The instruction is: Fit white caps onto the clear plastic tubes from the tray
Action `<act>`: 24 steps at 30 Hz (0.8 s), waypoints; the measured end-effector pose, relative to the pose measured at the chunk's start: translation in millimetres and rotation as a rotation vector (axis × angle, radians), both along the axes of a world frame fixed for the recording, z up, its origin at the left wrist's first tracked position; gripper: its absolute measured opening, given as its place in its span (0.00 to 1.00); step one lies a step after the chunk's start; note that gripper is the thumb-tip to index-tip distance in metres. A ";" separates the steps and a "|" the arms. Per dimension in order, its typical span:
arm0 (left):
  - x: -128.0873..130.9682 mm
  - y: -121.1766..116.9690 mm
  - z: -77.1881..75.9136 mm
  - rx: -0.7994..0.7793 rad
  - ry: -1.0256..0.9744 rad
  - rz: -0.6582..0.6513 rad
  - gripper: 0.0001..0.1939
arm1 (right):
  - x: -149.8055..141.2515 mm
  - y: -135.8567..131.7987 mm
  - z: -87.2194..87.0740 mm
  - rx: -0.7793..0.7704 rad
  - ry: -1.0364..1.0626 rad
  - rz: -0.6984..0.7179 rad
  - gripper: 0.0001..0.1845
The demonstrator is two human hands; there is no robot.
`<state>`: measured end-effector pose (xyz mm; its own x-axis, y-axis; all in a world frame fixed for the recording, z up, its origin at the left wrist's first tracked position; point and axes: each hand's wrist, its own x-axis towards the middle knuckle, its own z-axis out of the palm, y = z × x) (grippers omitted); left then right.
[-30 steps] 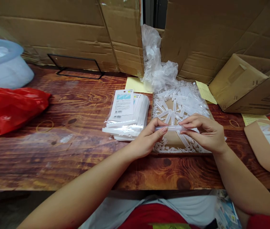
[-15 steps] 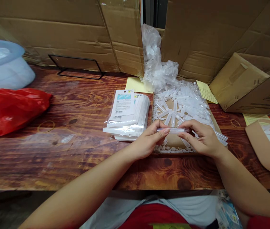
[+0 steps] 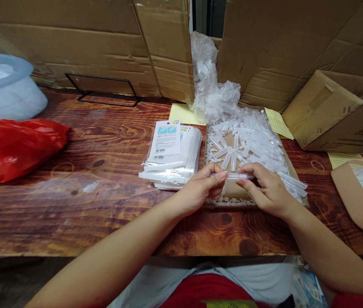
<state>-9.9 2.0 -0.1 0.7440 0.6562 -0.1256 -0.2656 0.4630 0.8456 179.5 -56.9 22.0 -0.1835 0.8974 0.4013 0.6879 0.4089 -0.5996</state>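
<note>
Two bare hands hold a slim clear tube point(image 3: 231, 176) level above the near part of a shallow cardboard tray point(image 3: 237, 190) on a wood-grained bench point(image 3: 110, 218). The left hand point(image 3: 200, 188) has its fingers clamped on the tube's 9 o'clock end; the right hand point(image 3: 266, 188) has thumb and forefinger closed around its 3 o'clock end. Compared with one second ago, the right hand sits lower and slightly nearer the left, uncovering loose clear tubes point(image 3: 293, 185) at the tray's 3 o'clock edge. The left hand has barely moved.

Taking the held tube as the clock's centre, more loose pieces point(image 3: 255, 134) heap in the tray toward 1 o'clock. A stack of packets point(image 3: 175, 158) lies just beside the tray at 10 o'clock, and crumpled clear plastic point(image 3: 216, 96) stands toward 11. Farther out, a red plastic bag point(image 3: 17, 147) lies at 9 o'clock, a black wire stand point(image 3: 104, 92) at 10, an open cardboard box point(image 3: 332, 115) at 2, and a tan container point(image 3: 349, 194) at 3.
</note>
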 end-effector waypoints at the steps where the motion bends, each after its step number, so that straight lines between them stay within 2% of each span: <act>1: 0.3 -0.4 0.0 -0.002 0.006 0.004 0.22 | -0.5 0.7 -0.5 -0.036 0.013 -0.014 0.07; 4: 1.0 -0.2 0.5 -0.021 0.012 0.008 0.23 | -1.5 2.3 -0.6 -0.158 0.073 -0.039 0.12; 7: 0.2 0.6 2.5 -0.058 -0.018 -0.025 0.22 | -1.9 1.2 1.3 -0.124 0.105 -0.031 0.09; 9: -1.7 -0.9 4.9 -0.003 0.002 -0.026 0.20 | -2.7 -0.6 2.3 -0.131 0.167 -0.038 0.10; 11: -4.5 -4.9 8.1 0.210 0.106 0.033 0.15 | -4.8 -1.8 1.9 -0.262 0.340 -0.043 0.14; 15: -8.9 -13.5 13.9 0.859 0.313 0.124 0.03 | -12.0 0.8 -2.2 -0.664 0.838 -0.029 0.24; 17: -9.2 -13.5 13.8 1.046 0.308 0.122 0.04 | -13.6 3.2 -2.6 -0.763 0.939 -0.022 0.26; 18: -8.9 -12.1 12.9 1.077 0.311 0.148 0.05 | -13.0 4.2 -1.9 -0.766 0.936 -0.018 0.26; 20: -7.6 -7.6 10.1 1.041 0.369 0.271 0.05 | -10.0 5.3 1.1 -0.690 0.867 0.013 0.25; 22: -5.4 -3.8 7.6 0.954 0.436 0.379 0.05 | -6.3 5.0 4.2 -0.518 0.757 0.045 0.24; 24: -2.1 -2.9 7.2 0.887 0.464 0.401 0.03 | -3.4 3.7 6.0 -0.343 0.613 0.066 0.22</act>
<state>-12.0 -0.9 7.1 0.4565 0.8373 0.3008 0.1709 -0.4143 0.8940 176.1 -53.1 28.1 -0.0731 0.9866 0.1457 0.1651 0.1561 -0.9738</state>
